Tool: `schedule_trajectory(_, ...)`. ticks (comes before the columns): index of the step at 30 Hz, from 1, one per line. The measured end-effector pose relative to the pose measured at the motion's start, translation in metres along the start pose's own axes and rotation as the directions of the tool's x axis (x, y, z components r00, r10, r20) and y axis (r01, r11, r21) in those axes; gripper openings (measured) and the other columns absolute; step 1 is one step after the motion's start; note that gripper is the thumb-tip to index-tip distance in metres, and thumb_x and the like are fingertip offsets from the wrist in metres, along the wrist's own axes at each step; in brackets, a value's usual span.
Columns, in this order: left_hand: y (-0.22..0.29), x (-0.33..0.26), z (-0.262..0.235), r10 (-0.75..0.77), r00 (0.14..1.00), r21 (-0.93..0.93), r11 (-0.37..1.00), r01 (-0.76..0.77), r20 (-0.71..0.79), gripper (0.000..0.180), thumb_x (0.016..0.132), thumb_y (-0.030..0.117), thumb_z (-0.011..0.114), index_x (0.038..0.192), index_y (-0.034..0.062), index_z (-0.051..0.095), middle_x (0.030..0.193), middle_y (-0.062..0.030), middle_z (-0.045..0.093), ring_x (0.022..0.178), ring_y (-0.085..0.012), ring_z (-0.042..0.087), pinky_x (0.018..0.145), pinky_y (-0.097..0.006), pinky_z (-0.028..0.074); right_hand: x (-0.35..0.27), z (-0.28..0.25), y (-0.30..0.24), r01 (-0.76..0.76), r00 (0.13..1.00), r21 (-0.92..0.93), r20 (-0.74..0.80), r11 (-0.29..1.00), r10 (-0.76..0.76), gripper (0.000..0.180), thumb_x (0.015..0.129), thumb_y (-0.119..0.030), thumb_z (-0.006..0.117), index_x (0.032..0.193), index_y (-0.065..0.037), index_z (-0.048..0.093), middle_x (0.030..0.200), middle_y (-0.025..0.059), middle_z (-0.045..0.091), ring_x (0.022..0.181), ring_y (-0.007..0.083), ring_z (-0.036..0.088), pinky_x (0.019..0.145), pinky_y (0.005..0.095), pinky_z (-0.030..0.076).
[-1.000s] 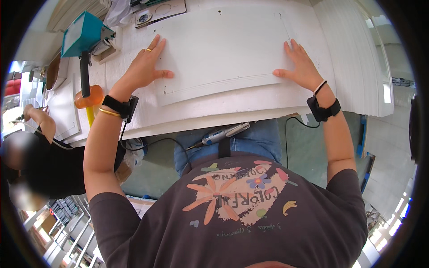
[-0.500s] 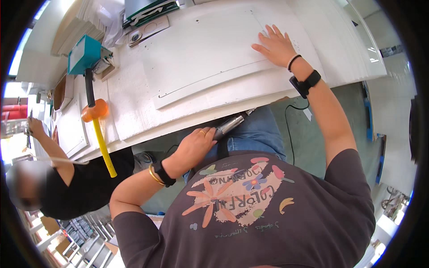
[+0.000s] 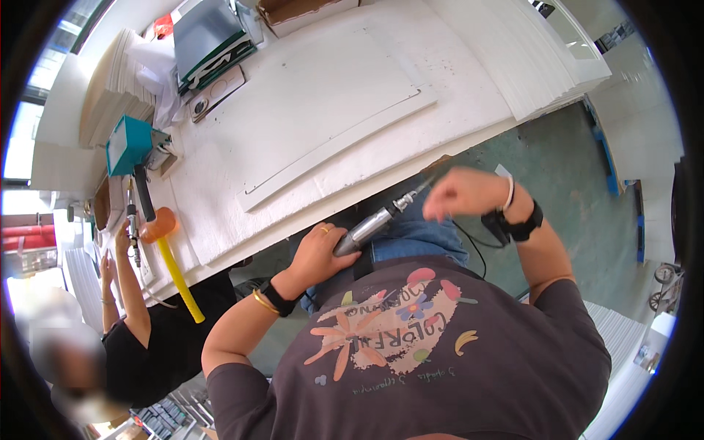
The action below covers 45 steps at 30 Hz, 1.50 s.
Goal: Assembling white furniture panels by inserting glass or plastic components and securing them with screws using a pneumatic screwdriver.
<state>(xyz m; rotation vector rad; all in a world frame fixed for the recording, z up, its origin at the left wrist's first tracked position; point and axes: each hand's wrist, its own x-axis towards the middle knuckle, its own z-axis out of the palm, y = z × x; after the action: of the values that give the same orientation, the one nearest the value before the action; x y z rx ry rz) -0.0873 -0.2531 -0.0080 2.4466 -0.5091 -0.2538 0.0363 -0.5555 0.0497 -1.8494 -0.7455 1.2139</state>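
My left hand (image 3: pixel 323 253) is wrapped round the grey rear of a silver-and-grey electric screwdriver (image 3: pixel 372 226). The tool lies slanted over my lap, below the table edge, its thin bit pointing up and right. Beside that bit, off the table, is my right hand (image 3: pixel 466 194); motion blurs its bent fingers, and whether anything is in them does not show. Flat on the white table lies a white panel (image 3: pixel 330 88), with a narrow white strip (image 3: pixel 341 150) along its near side and small dark dots at the strip's ends.
An orange-headed mallet with a yellow handle (image 3: pixel 176 282) and a teal device (image 3: pixel 128 150) are at left. A phone (image 3: pixel 216 94), dark folders (image 3: pixel 209 44) and a cardboard box (image 3: pixel 308 15) stand farther back. White sheets are stacked at right (image 3: pixel 539 66). A co-worker's hand (image 3: pixel 125 240) holds a tool at far left.
My right hand has left the panel and come down beside the screwdriver's bit. The view has shifted, showing more of the table's right side. The co-worker's tool now shows plainly.
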Motion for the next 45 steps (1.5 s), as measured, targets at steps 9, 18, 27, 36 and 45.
schedule_trajectory(9,0.067,0.062,-0.073,0.075,0.992,-0.439,0.898,-0.025,0.098,0.042,0.067,0.026,0.075,0.095,-0.0011,0.062,0.080,-0.0108,0.059,0.071,-0.0195,0.056,0.064,-0.029,0.044,0.025,0.054,-0.009,0.609,0.786,0.395,-0.412,0.688,-0.460,0.083,0.068,-0.032,0.077,0.133,-0.004,0.035,0.124,0.0165,0.050,0.115,0.0251,0.048,0.095,0.0334,0.038)
schedule_trajectory(18,0.082,0.161,-0.143,0.352,0.856,-0.420,0.890,-0.180,0.378,0.038,0.076,0.029,0.070,0.100,0.0005,0.063,0.088,-0.0107,0.065,0.081,-0.0170,0.059,0.077,-0.028,0.045,0.035,0.015,-0.068,0.879,0.463,0.470,-0.802,0.081,-0.378,0.021,0.073,-0.011,0.056,0.089,-0.005,0.044,0.087,0.0161,0.061,0.088,0.0248,0.060,0.089,0.0376,0.044)
schedule_trajectory(27,-0.087,0.387,-0.223,0.432,0.883,0.378,0.860,-0.343,-0.182,0.027,0.089,0.022,0.047,0.100,-0.0006,0.058,0.087,-0.0190,0.059,0.084,-0.0339,0.055,0.077,-0.037,0.044,0.014,0.005,-0.038,0.793,0.605,0.597,-0.745,0.125,-0.281,0.026,0.072,-0.011,0.067,0.091,-0.002,0.053,0.075,0.0093,0.058,0.060,0.0130,0.056,0.054,0.0256,0.047)
schedule_trajectory(36,-0.103,0.488,-0.203,-0.350,0.930,0.638,0.742,0.205,0.109,0.077,0.085,0.062,0.029,0.103,-0.0084,0.057,0.093,-0.0319,0.058,0.091,-0.0432,0.057,0.085,-0.046,0.042,0.000,0.004,-0.018,0.812,0.567,0.534,-0.817,0.236,-0.101,0.012,0.062,-0.004,0.059,0.071,0.002,0.053,0.062,0.0087,0.055,0.045,0.0134,0.053,0.043,0.0236,0.042)
schedule_trajectory(45,-0.116,0.519,-0.182,-0.455,0.887,0.589,0.740,0.325,0.083,0.051,0.089,0.033,0.044,0.121,-0.0077,0.042,0.082,-0.0288,0.060,0.077,-0.0402,0.062,0.058,-0.044,0.051,0.010,-0.002,-0.005,0.776,0.596,0.553,-0.801,0.303,-0.063,0.011,0.063,-0.007,0.058,0.067,0.002,0.053,0.061,0.0079,0.055,0.045,0.0131,0.054,0.044,0.0230,0.042)
